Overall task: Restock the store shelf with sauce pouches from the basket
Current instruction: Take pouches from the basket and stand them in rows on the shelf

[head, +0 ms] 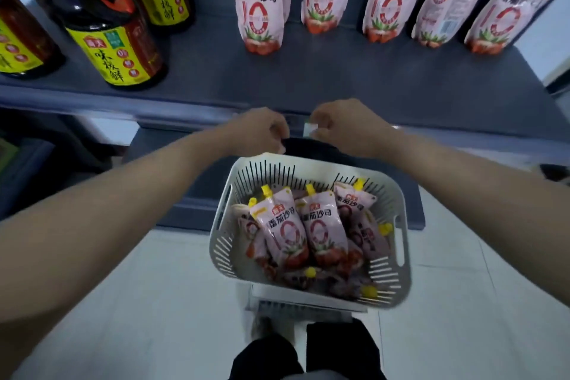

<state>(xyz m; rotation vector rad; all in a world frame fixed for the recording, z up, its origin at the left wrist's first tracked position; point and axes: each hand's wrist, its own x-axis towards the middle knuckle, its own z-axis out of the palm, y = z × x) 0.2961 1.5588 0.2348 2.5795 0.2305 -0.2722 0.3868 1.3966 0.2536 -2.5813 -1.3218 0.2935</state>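
While basket (311,234) sat full of pouches (285,225), left hand (262,129) and right hand (348,126) curled loosely at 12 o'clock, gripping nothing visible; shelf (339,80) pouch row (388,0) beyond.

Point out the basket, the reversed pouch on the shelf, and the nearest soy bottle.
Basket (398,194): head view, far right rim.
Reversed pouch (447,6): head view, back panel.
Soy bottle (114,52): head view, yellow label.

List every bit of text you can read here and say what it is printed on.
"番茄沙司": sauce pouches on the shelf and in the basket.
"10": large red numeral on the same pouches.
"味极鲜": yellow labels of the dark bottles.
Red brand logos, small label print and the shelf-edge tag: too blurred to read.
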